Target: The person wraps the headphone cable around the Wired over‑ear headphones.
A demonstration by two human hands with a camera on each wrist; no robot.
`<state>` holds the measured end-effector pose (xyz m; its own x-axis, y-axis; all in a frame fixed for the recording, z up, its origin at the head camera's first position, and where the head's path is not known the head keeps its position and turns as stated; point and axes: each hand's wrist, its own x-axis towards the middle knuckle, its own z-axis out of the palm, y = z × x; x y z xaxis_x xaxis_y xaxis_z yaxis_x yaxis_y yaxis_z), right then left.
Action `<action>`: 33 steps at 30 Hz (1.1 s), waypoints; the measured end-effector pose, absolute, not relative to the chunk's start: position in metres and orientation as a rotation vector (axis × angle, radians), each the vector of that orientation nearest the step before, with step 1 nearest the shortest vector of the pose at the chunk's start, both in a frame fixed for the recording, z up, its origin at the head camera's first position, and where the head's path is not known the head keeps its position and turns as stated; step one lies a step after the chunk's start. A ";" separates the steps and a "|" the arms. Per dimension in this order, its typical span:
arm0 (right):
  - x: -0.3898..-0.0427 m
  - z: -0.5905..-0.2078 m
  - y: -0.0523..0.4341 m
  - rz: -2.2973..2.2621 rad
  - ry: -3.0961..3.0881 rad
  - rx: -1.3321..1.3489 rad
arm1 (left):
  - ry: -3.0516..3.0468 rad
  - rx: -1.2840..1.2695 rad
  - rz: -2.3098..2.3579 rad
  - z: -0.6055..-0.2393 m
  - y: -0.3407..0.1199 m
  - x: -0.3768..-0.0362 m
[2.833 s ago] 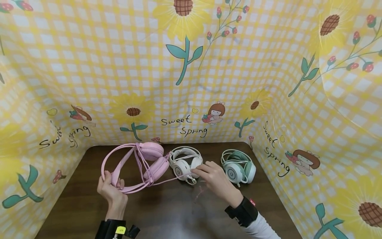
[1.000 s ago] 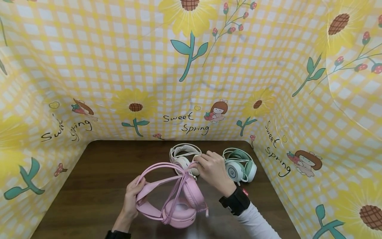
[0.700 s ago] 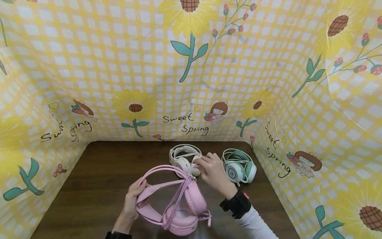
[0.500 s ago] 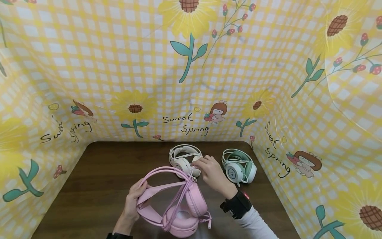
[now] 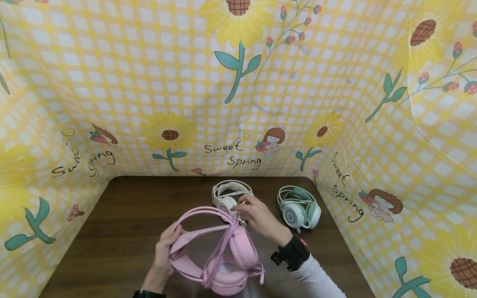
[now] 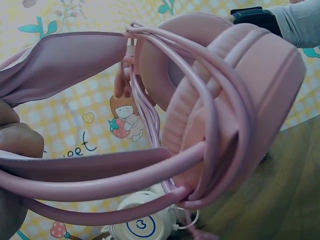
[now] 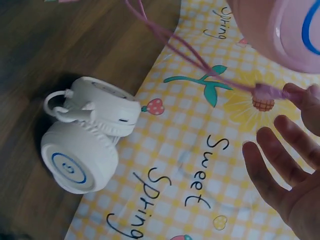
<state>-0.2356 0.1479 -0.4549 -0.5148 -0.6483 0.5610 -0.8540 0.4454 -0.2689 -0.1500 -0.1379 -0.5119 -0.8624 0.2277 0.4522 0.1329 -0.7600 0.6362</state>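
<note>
My left hand (image 5: 164, 253) grips the pink headphones (image 5: 244, 248) by the headband, above the table. A pink cable is looped several times round the earcups and band. In the right wrist view, my right hand (image 7: 295, 170) pinches the pink plug (image 7: 270, 92) at the cable's end between thumb and forefinger, other fingers spread. From the head view, the right hand (image 5: 262, 217) is at the upper side of the pink earcups, with the plug too small to make out. White headphones (image 5: 225, 203) stand just behind, partly covered by the right hand and the pink headphones.
White-and-green headphones (image 5: 294, 213) stand at the back right of the dark wooden table (image 5: 123, 231). A yellow checked cloth (image 5: 167, 82) with flowers and lettering walls off the back and both sides.
The left hand has brought the pink headphones right and nearer to the body, turning them. The right hand has lately dipped slightly toward the earcups, the cable's free length shorter than at first.
</note>
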 end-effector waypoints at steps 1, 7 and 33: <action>-0.235 -0.454 0.147 0.770 -2.299 1.280 | 1.024 0.835 2.795 -0.513 -0.138 -0.151; -0.229 -0.449 0.143 0.924 -2.156 1.332 | 0.843 0.933 2.836 -0.513 -0.136 -0.153; -0.215 -0.439 0.154 1.429 -2.388 1.274 | 1.642 0.640 2.863 -0.496 -0.116 -0.167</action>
<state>-0.2148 0.1540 -0.4386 -0.6507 -0.6111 0.4508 -0.6863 0.2190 -0.6936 -0.1665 -0.1163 -0.4959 -0.9042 -0.0024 0.4271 0.3699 -0.5043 0.7803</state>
